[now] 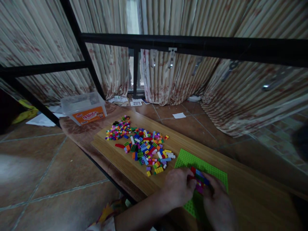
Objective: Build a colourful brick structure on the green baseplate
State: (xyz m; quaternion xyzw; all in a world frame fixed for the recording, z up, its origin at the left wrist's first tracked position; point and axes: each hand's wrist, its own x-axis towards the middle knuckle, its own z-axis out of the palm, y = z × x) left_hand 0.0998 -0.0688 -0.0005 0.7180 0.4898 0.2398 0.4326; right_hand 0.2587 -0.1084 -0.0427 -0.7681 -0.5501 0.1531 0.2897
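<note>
My left hand (pixel 177 186) is closed, thumb and fingers on the left side of a small build of toy bricks (pixel 199 184). Red, blue and purple bricks show in it, and part of it is hidden behind my fingers. From the other side my right hand (pixel 218 203) is closed around the same build. Beneath both hands lies a bright green studded baseplate (pixel 184 158). Whether the build is pressed onto the plate or only rests over it, I cannot tell.
Left of the baseplate, loose coloured bricks (pixel 146 147) are spread over a wooden board (pixel 115 157). A clear plastic tub (pixel 83 107) with an orange label stands at the far left end of the bench. A black metal frame (pixel 192 43) crosses in front of striped curtains (pixel 183 19).
</note>
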